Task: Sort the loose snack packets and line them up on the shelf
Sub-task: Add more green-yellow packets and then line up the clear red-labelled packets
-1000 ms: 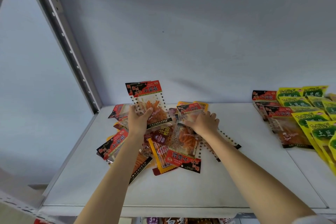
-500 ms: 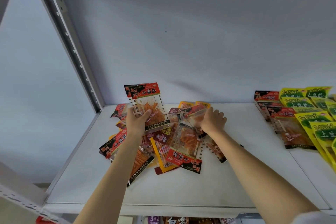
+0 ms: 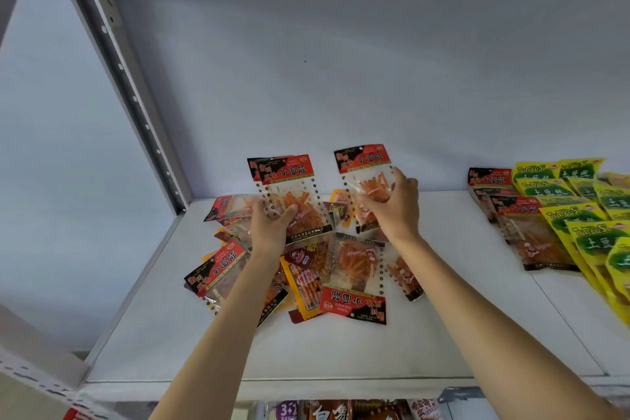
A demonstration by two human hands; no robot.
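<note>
Above pile: each hand grips packet upright.

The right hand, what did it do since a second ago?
The right hand took hold of a red packet from the pile and lifted it upright. The left hand kept holding its own red packet; the yellow packets stayed put.

Head view. The left hand grips upright red-topped packets; the right hand grips another red-topped packet beside them. Both are held above a loose pile of packets on the white shelf. Lined-up red and yellow packets lie at right.
</note>
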